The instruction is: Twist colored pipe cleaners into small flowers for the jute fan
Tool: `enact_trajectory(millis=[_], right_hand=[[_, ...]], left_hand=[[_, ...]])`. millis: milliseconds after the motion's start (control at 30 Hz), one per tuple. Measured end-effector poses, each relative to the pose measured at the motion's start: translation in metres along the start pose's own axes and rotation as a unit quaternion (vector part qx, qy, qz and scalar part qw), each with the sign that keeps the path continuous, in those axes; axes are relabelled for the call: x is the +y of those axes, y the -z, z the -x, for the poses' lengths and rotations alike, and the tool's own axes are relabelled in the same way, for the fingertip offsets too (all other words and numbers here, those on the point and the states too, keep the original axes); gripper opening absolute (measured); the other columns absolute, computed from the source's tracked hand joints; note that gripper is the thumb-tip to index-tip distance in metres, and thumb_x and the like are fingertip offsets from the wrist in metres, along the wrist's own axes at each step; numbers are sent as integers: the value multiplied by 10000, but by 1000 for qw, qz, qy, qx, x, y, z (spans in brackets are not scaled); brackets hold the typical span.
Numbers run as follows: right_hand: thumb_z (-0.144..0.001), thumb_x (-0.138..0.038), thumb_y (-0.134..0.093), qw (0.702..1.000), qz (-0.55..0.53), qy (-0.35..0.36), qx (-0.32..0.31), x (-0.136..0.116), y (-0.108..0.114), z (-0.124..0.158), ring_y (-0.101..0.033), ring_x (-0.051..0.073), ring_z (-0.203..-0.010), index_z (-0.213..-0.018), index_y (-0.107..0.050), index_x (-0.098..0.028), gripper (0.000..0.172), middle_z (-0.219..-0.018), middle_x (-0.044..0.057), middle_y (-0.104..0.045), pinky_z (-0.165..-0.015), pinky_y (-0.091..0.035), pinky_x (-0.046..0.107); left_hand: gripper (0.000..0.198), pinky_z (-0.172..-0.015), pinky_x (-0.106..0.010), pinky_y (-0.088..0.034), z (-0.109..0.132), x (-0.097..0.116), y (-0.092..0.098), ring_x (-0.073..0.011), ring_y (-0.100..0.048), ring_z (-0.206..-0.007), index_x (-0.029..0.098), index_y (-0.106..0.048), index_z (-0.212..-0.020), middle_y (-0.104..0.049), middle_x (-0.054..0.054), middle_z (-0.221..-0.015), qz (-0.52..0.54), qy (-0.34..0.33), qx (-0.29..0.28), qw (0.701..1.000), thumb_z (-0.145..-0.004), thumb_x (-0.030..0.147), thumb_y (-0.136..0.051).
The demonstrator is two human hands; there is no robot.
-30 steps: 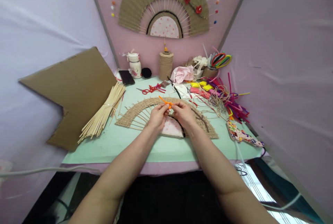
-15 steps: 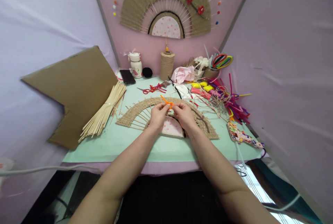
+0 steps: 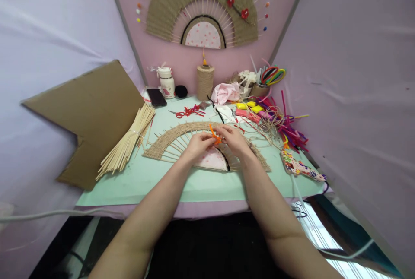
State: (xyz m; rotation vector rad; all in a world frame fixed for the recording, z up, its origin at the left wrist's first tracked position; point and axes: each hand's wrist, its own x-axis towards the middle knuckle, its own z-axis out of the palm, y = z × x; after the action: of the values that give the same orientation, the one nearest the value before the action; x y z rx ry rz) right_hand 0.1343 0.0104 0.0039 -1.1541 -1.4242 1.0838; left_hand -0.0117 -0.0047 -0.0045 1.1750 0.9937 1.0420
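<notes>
- Left hand (image 3: 198, 147): thumb and fingertips pinch the bent orange piece (image 3: 217, 140).
- Right hand (image 3: 236, 141): fingers bend just beside it; whether they grip cannot be told.
- Woven fan (image 3: 159, 147) lies beneath the fingers; red scissors (image 3: 178, 114) lie beyond them.

Apparently no readable text anywhere.

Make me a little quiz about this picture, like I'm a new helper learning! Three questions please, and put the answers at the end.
1. Pick one: what colour is the craft piece pinched in the left hand?
A) blue
B) orange
C) green

2. True or false: the spool of twine stands upright.

3. Fill the gap: the bundle of sticks is to the ____ of the table's woven fan.

Key: 1. B; 2. true; 3. left
</notes>
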Motion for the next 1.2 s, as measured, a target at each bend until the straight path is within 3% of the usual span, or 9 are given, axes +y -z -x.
enact_trajectory(millis=[133,300,500,600,767,833,933,1033,1200], right_hand=[[-673,-357,-649,998,-46,-13,-43,3,0,2,-452,82,-540,-689,-616,-173,188,-621,-38,-559,-518,-343,221],[-639,-280,-631,989,-137,-54,-20,7,-2,-1,-411,68,-471,-627,-520,-186,145,-539,-60,-494,-468,-303,211],[-625,-280,-616,985,-149,-91,7,4,1,-3,-275,44,-409,-573,-447,-194,197,-464,-83,-375,-406,-192,201],[-608,-271,-627,977,-168,-131,-13,4,2,-3,-239,38,-396,-563,-418,-197,226,-461,-84,-357,-392,-151,200],[-633,-350,-627,968,-161,-177,-72,7,-3,-2,-353,71,-432,-596,-466,-194,227,-479,-52,-434,-419,-249,210],[-667,-381,-600,985,-100,-135,-26,9,-5,-2,-387,86,-471,-630,-509,-189,216,-511,-42,-471,-445,-283,216],[-711,-384,-567,997,-2,-18,79,7,-7,-2,-446,104,-565,-724,-579,-180,205,-631,-23,-562,-527,-349,226],[-733,-401,-558,998,32,24,56,2,-7,0,-485,122,-616,-724,-602,-172,233,-680,-5,-598,-594,-382,244],[-714,-391,-617,997,48,58,29,2,-11,4,-539,143,-654,-742,-631,-162,230,-715,18,-637,-646,-409,265]], left_hand=[[133,-525,-212,-371,1,-1,-2,-90,-508,-521,119,-666,-658,-619,1,-577,-113,-35,-3,993,-635,250,-667],[216,-569,-240,-424,2,0,-7,-117,-562,-567,127,-649,-736,-662,-23,-663,-52,-33,35,998,-589,273,-710],[247,-619,-250,-457,-1,-3,-7,-122,-590,-623,145,-633,-770,-660,-9,-685,9,-60,47,997,-567,248,-729],[250,-649,-250,-464,0,-1,-6,-123,-601,-658,142,-667,-782,-680,-21,-722,16,-66,29,997,-577,268,-736],[301,-686,-268,-485,2,5,-6,-134,-614,-655,126,-699,-754,-696,-42,-710,60,-18,-14,998,-526,301,-786],[308,-699,-269,-488,1,6,-5,-129,-616,-653,125,-695,-737,-694,-39,-704,92,4,5,996,-503,296,-801],[290,-696,-251,-481,-2,5,-1,-112,-608,-649,125,-692,-726,-691,-36,-715,122,11,73,990,-504,279,-798],[269,-693,-244,-473,-4,2,3,-111,-607,-663,121,-694,-739,-690,-45,-729,129,-5,106,986,-544,288,-776],[264,-656,-236,-466,-6,0,6,-108,-598,-636,113,-702,-750,-681,-50,-696,77,-24,101,992,-581,308,-759]])
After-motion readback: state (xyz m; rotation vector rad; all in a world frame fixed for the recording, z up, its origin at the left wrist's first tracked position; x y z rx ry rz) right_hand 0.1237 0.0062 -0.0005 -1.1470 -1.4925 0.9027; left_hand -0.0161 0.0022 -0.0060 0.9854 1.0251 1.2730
